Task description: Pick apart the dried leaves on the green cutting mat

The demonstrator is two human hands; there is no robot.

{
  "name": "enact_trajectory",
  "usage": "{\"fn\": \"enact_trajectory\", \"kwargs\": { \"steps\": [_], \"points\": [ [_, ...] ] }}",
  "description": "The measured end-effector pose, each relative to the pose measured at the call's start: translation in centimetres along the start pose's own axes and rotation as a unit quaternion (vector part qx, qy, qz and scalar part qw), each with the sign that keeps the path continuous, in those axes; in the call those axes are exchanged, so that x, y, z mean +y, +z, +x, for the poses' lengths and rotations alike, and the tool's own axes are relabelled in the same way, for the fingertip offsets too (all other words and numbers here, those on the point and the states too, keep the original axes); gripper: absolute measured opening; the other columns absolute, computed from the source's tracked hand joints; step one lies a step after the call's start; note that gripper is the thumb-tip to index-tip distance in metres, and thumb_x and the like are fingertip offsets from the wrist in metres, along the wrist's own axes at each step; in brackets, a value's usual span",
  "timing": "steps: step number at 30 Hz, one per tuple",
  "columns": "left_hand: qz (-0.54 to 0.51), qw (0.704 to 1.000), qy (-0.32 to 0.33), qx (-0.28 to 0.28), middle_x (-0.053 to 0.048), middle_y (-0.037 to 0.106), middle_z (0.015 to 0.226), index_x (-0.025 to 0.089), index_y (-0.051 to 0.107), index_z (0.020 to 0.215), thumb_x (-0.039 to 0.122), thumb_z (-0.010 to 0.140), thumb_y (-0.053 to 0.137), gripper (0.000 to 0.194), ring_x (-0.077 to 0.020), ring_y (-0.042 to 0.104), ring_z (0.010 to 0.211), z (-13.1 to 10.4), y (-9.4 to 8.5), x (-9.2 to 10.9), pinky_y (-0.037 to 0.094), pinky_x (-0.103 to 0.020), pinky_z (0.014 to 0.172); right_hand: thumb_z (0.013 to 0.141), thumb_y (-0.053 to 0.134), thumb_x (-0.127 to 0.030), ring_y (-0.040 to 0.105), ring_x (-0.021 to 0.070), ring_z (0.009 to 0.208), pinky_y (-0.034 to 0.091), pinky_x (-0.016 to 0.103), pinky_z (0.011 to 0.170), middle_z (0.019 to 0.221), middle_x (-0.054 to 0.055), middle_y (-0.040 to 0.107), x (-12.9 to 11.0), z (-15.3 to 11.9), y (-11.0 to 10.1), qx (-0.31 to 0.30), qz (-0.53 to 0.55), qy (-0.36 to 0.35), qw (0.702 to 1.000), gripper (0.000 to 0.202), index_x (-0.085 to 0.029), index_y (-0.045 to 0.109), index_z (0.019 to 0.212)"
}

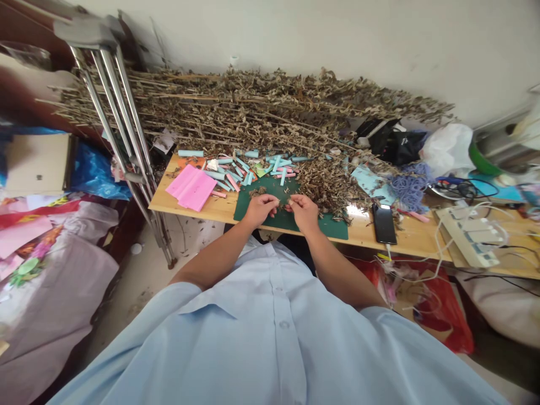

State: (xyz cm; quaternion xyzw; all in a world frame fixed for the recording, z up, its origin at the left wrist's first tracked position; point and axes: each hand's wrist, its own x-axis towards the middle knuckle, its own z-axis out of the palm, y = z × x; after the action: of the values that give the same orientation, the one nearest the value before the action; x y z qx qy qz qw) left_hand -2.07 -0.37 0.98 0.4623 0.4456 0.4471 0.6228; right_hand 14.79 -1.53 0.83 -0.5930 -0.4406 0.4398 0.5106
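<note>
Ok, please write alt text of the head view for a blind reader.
Left hand and right hand seem to pinch dried bits above a green mat on a wooden table. Nearby lie dried plants, blue and pink rolls, pink paper and a smartphone.

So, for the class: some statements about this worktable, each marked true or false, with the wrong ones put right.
1. The left hand and right hand are both above the green mat. True.
2. The phone lies left of the mat. False: it lies to the right.
3. The pink paper is left of the mat. True.
4. The metal crutches stand by the table's right end. False: they stand by its left end.
5. Dried plants are heaped between the hands and the wall. True.
</note>
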Motion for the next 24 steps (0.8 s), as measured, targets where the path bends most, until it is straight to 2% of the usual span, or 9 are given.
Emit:
{"fn": "enact_trajectory", "kwargs": {
  "steps": [3, 6, 9, 12, 18, 24],
  "points": [
    [-0.014, 1.000, 0.011, 0.005, 0.000, 0.061, 0.057, 0.013, 0.067, 0.081, 0.032, 0.077, 0.069, 0.020, -0.0096, 0.055, 0.049, 0.1, 0.0, -0.3, 0.045, -0.021, 0.046, 0.080, 0.063, -0.036, 0.065, 0.0194, 0.075, 0.057, 0.038, 0.075, 0.085, 0.004, 0.070, -0.1, 0.0, -0.5, -0.021, -0.136, -0.079, 0.987, 0.023, -0.020, 0.068, 0.096],
    [-0.015, 1.000, 0.011, 0.006, 0.000, 0.061, 0.058, 0.013, 0.067, 0.081, 0.033, 0.077, 0.070, 0.021, -0.0094, 0.055, 0.049, 0.2, -0.1, -0.3, 0.045, -0.021, 0.047, 0.084, 0.058, -0.026, 0.064, 0.0211, 0.084, 0.052, 0.038, 0.084, 0.089, 0.006, 0.070, -0.4, -0.1, -0.7, -0.041, -0.260, -0.185, 0.947, 0.015, -0.020, 0.070, 0.091],
    [-0.011, 1.000, 0.005, 0.009, 0.000, 0.061, 0.057, 0.013, 0.067, 0.082, 0.034, 0.077, 0.070, 0.022, -0.0089, 0.054, 0.048, 0.2, -0.1, -0.3, 0.045, -0.021, 0.047, 0.085, 0.052, -0.018, 0.063, 0.0221, 0.089, 0.051, 0.037, 0.085, 0.092, 0.007, 0.070, -0.6, -0.2, -0.6, -0.081, -0.307, -0.247, 0.916, 0.018, -0.021, 0.070, 0.090],
    [-0.006, 1.000, 0.009, 0.006, 0.001, 0.060, 0.057, 0.013, 0.067, 0.082, 0.034, 0.077, 0.069, 0.022, -0.0087, 0.054, 0.047, 0.1, 0.0, -0.1, 0.045, -0.021, 0.047, 0.085, 0.051, -0.014, 0.064, 0.0222, 0.090, 0.050, 0.036, 0.085, 0.093, 0.007, 0.071, -0.4, -0.4, -0.5, -0.106, -0.325, -0.266, 0.901, 0.022, -0.021, 0.070, 0.093],
    [0.009, 1.000, 0.013, 0.000, 0.001, 0.060, 0.057, 0.012, 0.068, 0.083, 0.033, 0.079, 0.068, 0.021, -0.0087, 0.054, 0.047, 0.0, 0.0, 0.1, 0.045, -0.021, 0.047, 0.084, 0.057, -0.019, 0.065, 0.0205, 0.079, 0.052, 0.035, 0.081, 0.095, 0.004, 0.073, -0.5, -0.6, -0.9, -0.074, -0.321, -0.238, 0.914, 0.023, -0.023, 0.071, 0.102],
    [0.044, 0.999, 0.020, -0.014, 0.001, 0.061, 0.060, 0.013, 0.069, 0.088, 0.032, 0.081, 0.066, 0.021, -0.0086, 0.056, 0.049, 0.0, 0.0, 0.1, 0.046, -0.020, 0.049, 0.087, 0.057, -0.027, 0.063, 0.0182, 0.077, 0.053, 0.034, 0.080, 0.103, 0.006, 0.071, -1.9, -0.9, -0.7, -0.018, -0.244, -0.229, 0.942, 0.020, -0.021, 0.071, 0.100]
  ]
}}
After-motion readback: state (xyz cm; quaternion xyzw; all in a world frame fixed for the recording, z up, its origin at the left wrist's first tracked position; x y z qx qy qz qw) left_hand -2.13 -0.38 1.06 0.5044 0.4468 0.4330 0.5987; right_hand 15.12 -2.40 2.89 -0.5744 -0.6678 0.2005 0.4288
